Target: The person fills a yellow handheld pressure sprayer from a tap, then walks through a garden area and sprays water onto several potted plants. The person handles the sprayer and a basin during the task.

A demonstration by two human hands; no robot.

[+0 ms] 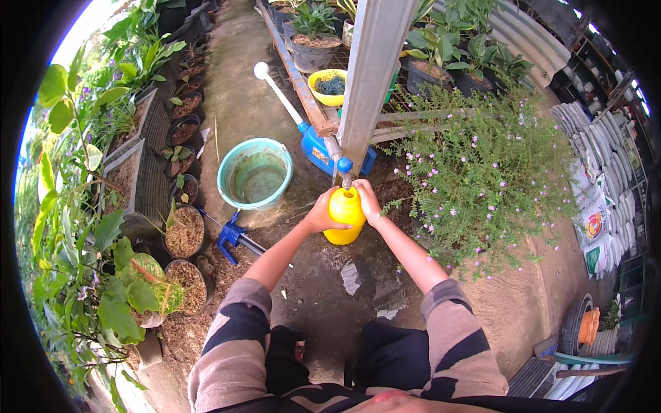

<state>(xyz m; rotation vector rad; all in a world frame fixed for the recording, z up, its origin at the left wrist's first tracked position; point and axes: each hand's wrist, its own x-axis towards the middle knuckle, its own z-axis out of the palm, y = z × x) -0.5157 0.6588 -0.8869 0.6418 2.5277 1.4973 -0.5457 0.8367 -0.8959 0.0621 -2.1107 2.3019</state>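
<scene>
Between my two hands is a yellow plastic sprayer bottle (344, 222), upright with its top opening uncovered. My left hand (327, 212) grips its left side, thumb across the front. My right hand (366, 200) wraps the upper right side near the neck. Right above the bottle's mouth is a metal tap (346, 178) with a blue handle (344, 164), fixed beside a metal post (373, 77). Whether water is running cannot be made out. A blue pump spray head (233, 236) with its rod lies on the ground to the left, apart from the bottle.
A turquoise bucket (255, 175) stands left of the tap. Behind the tap lies a blue watering can (316, 147) with a long white spout. A flowering bush (480, 180) spreads at right. Potted plants (184, 231) line the left, and a yellow bowl (328, 98) sits on a rack.
</scene>
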